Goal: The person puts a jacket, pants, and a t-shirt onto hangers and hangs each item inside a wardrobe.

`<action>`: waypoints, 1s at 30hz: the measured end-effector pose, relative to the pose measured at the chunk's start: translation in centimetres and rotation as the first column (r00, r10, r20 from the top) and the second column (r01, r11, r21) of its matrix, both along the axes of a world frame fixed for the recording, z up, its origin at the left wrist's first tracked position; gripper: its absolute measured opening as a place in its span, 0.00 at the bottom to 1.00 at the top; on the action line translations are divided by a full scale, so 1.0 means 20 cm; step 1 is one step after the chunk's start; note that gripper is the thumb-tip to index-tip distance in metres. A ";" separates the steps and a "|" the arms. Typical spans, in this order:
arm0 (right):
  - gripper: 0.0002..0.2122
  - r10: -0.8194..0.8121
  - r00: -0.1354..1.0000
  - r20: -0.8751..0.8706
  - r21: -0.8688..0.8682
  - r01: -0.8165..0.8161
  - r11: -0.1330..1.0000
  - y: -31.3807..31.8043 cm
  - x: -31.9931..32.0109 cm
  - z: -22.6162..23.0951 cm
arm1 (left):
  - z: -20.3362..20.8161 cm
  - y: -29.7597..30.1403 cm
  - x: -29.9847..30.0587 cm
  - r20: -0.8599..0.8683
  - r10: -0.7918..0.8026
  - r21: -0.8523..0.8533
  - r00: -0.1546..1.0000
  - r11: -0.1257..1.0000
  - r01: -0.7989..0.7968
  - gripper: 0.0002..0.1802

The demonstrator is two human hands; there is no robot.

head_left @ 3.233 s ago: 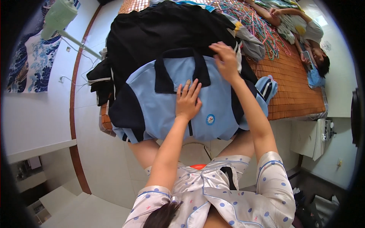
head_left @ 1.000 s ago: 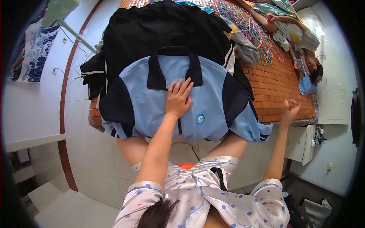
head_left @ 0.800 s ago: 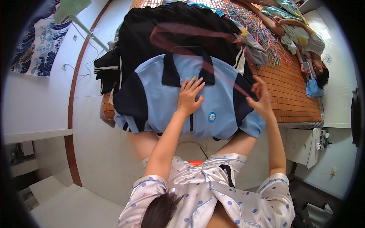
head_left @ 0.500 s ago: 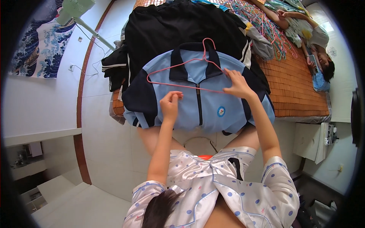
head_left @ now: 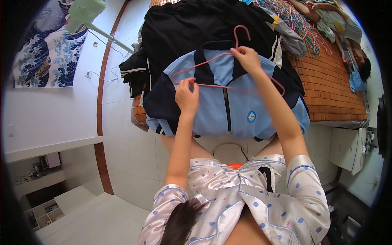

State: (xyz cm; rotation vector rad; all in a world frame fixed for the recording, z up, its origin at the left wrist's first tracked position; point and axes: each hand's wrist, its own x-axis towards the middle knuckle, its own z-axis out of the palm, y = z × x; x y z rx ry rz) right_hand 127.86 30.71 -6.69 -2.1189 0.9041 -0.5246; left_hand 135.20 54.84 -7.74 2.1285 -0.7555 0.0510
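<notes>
Student: Where is the pink clothes hanger, and what are the fingers doing?

Instructor: It lies across the front of the light-blue zip jacket, below the hook and over the dark collar; whether its bars touch the cloth cannot be told. The right hand has its fingers pinched at the hanger's neck, while the left hand has them narrowed about the lower bar near its left end.

Student: How should each handle?

Instructor: The hanger is probably light, smooth and slightly springy, best held at the neck and one end. The jacket looks soft and limp, likely to slide; the collar would offer the firmest hold, since the body would fold under a pinch.

Student: And the setting?

Instructor: The jacket overlaps a black garment with white stripes, at the near edge of a bed with a brown tiled mat. Multicoloured hangers are heaped farther back, near a reclining person. Left of the bed are a pale tiled floor, a light-green fan and a wave-patterned cloth.
</notes>
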 end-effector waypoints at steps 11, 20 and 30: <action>0.15 0.048 0.716 0.697 -0.015 -0.052 0.999 -0.11 -0.13 0.51 | -0.06 -0.34 0.02 0.084 0.122 0.174 0.989 0.975 -0.135 0.29; 0.12 0.079 0.465 0.882 0.210 -0.538 0.817 0.16 0.12 0.54 | 0.05 -0.44 0.12 0.013 0.083 0.393 0.996 0.916 -0.081 0.27; 0.14 0.147 0.578 0.803 0.269 -0.572 0.775 0.11 0.19 0.47 | 0.04 -0.34 0.29 -0.229 -0.075 0.485 0.971 0.855 0.181 0.15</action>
